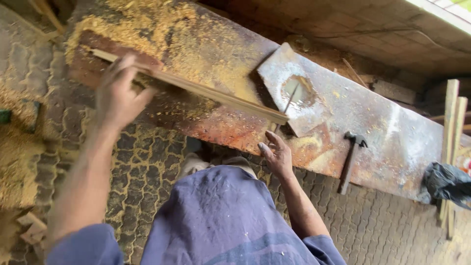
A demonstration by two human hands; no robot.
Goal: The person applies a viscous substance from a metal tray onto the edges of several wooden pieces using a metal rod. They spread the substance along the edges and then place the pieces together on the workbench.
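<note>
Inspector A: A long wood strip [196,88] is lain across the rusty counter [392,132]; its 10 o'clock end is grasped by the left hand [117,95].

Inspector B: Right hand [277,154] noted with fingers released at the near edge, by the saw slot [297,91]. A slip toward the blade is judged possible, sawdust [147,29] being loose
</note>
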